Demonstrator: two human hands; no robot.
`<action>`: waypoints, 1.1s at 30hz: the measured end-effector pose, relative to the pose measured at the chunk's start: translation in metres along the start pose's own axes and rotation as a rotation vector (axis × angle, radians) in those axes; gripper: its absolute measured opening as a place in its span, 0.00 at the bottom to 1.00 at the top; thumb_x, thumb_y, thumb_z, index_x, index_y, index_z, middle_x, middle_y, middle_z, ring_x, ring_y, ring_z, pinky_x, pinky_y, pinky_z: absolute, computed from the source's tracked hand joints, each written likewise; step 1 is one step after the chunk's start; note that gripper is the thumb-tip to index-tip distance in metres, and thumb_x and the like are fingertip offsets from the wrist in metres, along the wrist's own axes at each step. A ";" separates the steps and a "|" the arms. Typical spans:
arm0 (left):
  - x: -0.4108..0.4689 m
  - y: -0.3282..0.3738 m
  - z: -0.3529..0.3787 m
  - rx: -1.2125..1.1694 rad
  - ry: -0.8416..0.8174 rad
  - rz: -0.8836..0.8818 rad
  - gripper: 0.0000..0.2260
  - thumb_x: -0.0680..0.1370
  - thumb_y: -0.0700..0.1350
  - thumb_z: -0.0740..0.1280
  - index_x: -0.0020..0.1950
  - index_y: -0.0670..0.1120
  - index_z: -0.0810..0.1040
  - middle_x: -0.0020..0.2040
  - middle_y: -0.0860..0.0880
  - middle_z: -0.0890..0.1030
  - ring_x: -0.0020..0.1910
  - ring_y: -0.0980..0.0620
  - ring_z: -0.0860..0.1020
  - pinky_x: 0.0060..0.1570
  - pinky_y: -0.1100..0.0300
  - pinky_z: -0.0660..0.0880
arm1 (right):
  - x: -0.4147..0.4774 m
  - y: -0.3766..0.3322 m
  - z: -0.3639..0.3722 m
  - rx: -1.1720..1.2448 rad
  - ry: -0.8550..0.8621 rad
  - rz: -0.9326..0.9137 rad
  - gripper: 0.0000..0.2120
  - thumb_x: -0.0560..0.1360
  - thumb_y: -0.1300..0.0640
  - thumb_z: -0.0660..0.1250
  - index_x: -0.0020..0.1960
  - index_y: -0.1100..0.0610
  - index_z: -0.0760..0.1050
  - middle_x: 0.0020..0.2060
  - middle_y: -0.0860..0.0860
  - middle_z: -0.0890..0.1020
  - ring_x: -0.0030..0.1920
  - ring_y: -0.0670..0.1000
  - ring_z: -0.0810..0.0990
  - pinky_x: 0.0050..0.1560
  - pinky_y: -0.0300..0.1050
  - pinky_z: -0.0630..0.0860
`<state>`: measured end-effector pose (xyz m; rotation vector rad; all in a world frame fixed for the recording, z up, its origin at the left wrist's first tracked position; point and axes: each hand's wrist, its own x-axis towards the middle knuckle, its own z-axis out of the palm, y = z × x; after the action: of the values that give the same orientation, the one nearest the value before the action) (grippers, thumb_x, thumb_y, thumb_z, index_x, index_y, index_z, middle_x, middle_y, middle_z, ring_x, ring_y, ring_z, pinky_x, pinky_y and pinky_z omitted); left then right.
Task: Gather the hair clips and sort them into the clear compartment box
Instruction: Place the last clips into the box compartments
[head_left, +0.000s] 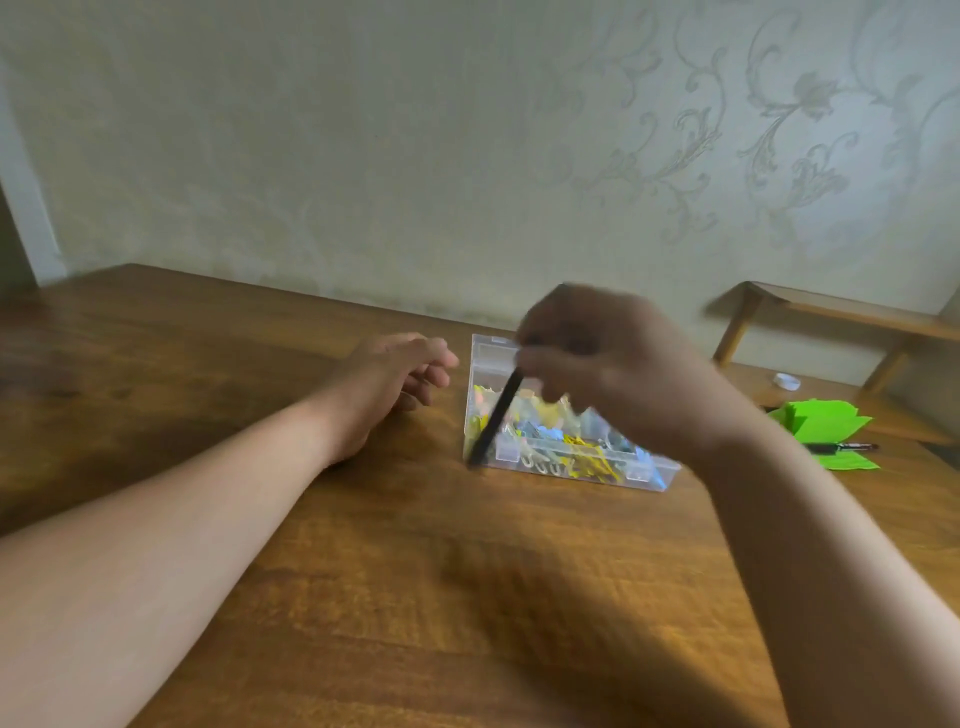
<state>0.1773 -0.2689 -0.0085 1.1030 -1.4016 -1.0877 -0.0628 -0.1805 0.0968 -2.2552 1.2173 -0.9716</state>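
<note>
- One black hair clip (497, 418) is what the coming move turns on: a long, thin bar pinched at its top end by the right hand (618, 364), its lower end reaching down to the near-left corner of the clear compartment box (644, 470)
- Its long axis runs steeply, slanting from the fingers (532, 358) down and to the left, so the clip hangs below the fingers rather than beside them
- Right-hand fingers are closed together on the clip's upper end; the frame is blurred there, so exactly which fingertips pinch it I cannot tell
- Whether the clip's lower tip is inside the box, or just in front of its left wall, I cannot tell
- The box sits on the counter (363, 597), and coloured clips (550, 415), yellow and blue among them, already fill its compartments
- The left hand (389, 382) rests on the counter just left of the box, fingers loosely curled and apart, holding nothing, not touching the box
- My judgement: the right hand is far the nearer one, and the step in hand is lowering the black clip into a compartment, which means tilting its long axis flatter so it fits between the dividers
- Green paper (815, 421) and a pen (841, 447) lie well right of the box
</note>
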 end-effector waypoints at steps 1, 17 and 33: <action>0.000 0.000 0.001 -0.027 0.011 0.005 0.16 0.82 0.55 0.67 0.55 0.44 0.87 0.45 0.47 0.85 0.41 0.49 0.78 0.42 0.56 0.73 | 0.001 0.007 -0.011 0.034 0.109 0.029 0.03 0.78 0.63 0.74 0.50 0.57 0.82 0.35 0.51 0.86 0.31 0.43 0.82 0.32 0.38 0.78; -0.003 0.000 0.000 0.020 0.002 0.013 0.14 0.87 0.51 0.63 0.56 0.47 0.87 0.46 0.49 0.85 0.44 0.51 0.79 0.45 0.55 0.73 | 0.004 0.060 -0.020 0.002 0.120 0.213 0.02 0.77 0.63 0.75 0.47 0.60 0.83 0.35 0.53 0.88 0.32 0.42 0.83 0.33 0.35 0.77; -0.002 -0.001 0.000 0.012 -0.005 0.021 0.14 0.87 0.50 0.63 0.56 0.45 0.87 0.45 0.49 0.85 0.42 0.52 0.79 0.43 0.56 0.73 | -0.002 0.089 -0.026 -0.398 -0.087 0.305 0.04 0.75 0.55 0.79 0.44 0.48 0.85 0.39 0.45 0.87 0.39 0.42 0.83 0.31 0.27 0.72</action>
<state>0.1774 -0.2673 -0.0102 1.0925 -1.4217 -1.0689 -0.1329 -0.2274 0.0588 -2.2666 1.7760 -0.5471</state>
